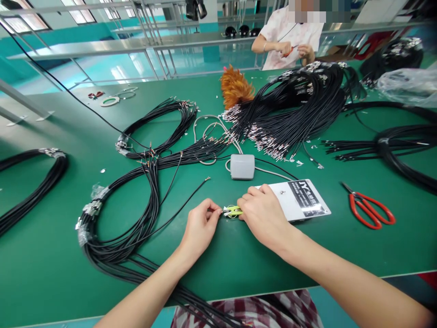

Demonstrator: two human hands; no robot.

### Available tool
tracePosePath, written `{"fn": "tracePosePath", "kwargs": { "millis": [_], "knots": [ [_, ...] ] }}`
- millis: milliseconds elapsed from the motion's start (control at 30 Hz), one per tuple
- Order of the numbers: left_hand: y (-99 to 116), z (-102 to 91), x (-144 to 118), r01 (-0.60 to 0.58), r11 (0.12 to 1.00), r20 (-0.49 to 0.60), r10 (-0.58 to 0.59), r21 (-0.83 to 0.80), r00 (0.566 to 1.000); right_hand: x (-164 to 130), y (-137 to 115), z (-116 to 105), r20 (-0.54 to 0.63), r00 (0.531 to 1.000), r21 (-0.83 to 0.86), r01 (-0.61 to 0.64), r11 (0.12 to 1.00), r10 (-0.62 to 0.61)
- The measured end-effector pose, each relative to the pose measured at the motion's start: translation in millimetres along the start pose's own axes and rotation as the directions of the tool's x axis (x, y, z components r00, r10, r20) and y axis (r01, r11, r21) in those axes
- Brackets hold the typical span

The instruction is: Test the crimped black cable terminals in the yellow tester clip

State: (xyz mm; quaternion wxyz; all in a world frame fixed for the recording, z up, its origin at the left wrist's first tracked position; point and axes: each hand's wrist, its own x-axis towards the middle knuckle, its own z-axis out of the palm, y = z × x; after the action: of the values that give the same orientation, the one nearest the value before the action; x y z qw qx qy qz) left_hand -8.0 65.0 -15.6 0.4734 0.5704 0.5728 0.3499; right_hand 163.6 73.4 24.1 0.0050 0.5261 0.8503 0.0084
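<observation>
Small yellow-green connector point(233, 211) sits on the green table point(239, 264), mid-front, w/ both hands meeting on it. Left hand point(200, 228) pinches a thin black wire point(170, 207) at its tip, fingers closed. Right hand point(264, 214) closed on the connector, resting on edge of a white plate point(307, 200). Grey box point(242, 166) just behind. Red scissors point(370, 210) well right. Black cable loops point(119, 237) crowd left; bare table toward the front edge.
</observation>
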Motion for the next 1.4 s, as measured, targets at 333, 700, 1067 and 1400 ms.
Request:
{"fn": "tracePosePath", "kwargs": {
  "millis": [333,700,1067,1400],
  "knots": [
    [-1.0,1.1,-1.8,-0.003,1.000,-0.005,0.003,0.008,1.000,-0.2,-0.3,0.7,-0.013,1.000,0.003,0.002,1.000,-0.002],
    [-2.5,4.7,-1.3,0.004,1.000,-0.020,-0.003,0.015,1.000,-0.1,-4.5,1.4,-0.012,1.000,-0.006,0.024,1.000,-0.024],
    [0.5,2.0,-2.7,0.022,1.000,-0.004,-0.022,-0.019,1.000,-89.1,44.3,-5.5,-0.548,0.816,0.282,-0.029,0.959,0.185],
    [-1.2,-4.3,-4.1,0.025,1.000,-0.015,-0.025,0.006,1.000,-104.9,18.4,43.0,-0.603,0.767,0.274,-0.061,0.960,0.221]
  ]
}}
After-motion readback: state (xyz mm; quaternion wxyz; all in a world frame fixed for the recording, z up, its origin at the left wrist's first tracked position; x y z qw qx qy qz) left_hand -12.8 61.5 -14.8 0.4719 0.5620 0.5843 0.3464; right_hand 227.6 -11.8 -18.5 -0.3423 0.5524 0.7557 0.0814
